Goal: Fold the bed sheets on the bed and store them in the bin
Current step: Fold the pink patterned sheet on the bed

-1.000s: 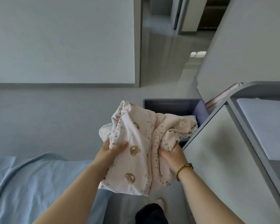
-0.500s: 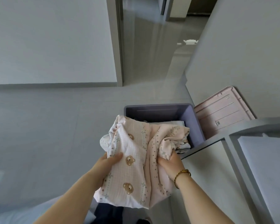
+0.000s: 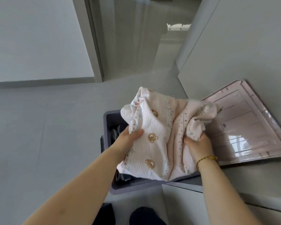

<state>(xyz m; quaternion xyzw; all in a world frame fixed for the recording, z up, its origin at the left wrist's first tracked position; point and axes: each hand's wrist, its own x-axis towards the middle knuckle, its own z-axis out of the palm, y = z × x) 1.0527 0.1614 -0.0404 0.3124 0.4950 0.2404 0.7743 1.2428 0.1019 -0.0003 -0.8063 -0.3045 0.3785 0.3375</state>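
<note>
Bunched pink bear-print bed sheet (image 3: 159, 127), up in the air just above the open grey bin (image 3: 107, 124) on the floor (image 3: 39, 135). Gripped at its left edge by the left hand (image 3: 128, 141): thumb flat on top, fingers tucked under the cloth and out of sight. Clutched on the right by the right hand (image 3: 197, 147), fingers (image 3: 189, 142) curled into a wad of fabric; gold bracelet (image 3: 207, 158) at that wrist. Most of the bin's opening hidden behind the sheet. Something dark (image 3: 116, 133) inside along the left side, too hidden to name. Pink lid (image 3: 246, 127) propped against the wall (image 3: 250, 46) just right of the bin, partly behind the cloth. Grey ledge (image 3: 234, 200) under the right forearm, across the bin's near right corner. Open doorway (image 3: 133, 46) beyond.
</note>
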